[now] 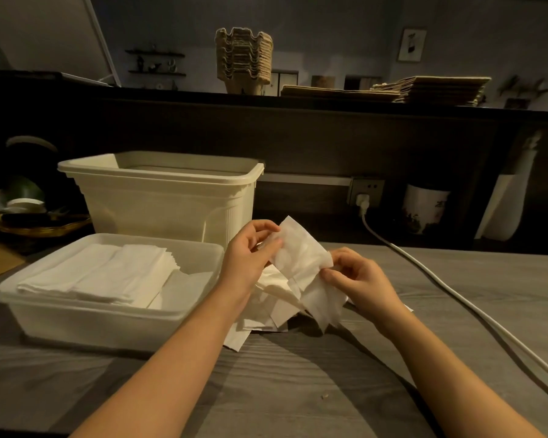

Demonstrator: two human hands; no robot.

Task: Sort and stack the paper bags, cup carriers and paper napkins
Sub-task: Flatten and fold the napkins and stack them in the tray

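Tearing is our worry: the thin napkin could rip if we tug unevenly. Our left hand pinches its ten o'clock corner, our right hand pinches its four o'clock edge, holding it above the pile, at three o'clock from the tray.

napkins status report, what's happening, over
Left grip and right grip both pinch one paper napkin. Loose napkin pile below it, folded stack in clear tray. White cable lies clear to the right.
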